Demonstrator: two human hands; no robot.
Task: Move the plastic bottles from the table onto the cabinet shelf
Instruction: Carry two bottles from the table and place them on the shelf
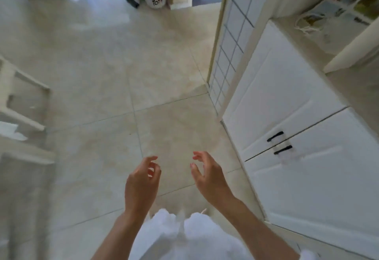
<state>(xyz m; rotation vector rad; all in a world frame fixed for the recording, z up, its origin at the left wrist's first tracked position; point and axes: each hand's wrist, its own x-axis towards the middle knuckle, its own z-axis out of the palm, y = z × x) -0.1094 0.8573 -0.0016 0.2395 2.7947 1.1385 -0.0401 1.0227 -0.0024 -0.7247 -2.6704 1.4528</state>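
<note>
Closest to us, our two hands hang in front of our white clothing, above the tiled floor (114, 87). Our left hand (141, 184) has its fingers loosely curled and spread, holding nothing; our right hand (207, 175) is the same, relaxed and bare. The palms face one another with a gap between them, and neither touches anything.

No plastic bottle shows anywhere in this view, so we cannot say which way one lies from either hand or how its long axis runs. What we can place is the furniture. To our right, just beside the right arm, stands the white cabinet (303, 128), its lower doors closed with dark handles (280, 143); the right hand is the nearer one to it. Higher on that side a pale ledge (348, 54) may be its shelf, though blur makes that unsure. At the left edge, well apart from the left hand, is a pale frame (18, 95) that could be the worktop or a chair.

We judge that we are between carries, and the bottles probably lie leftward, out of sight.
</note>
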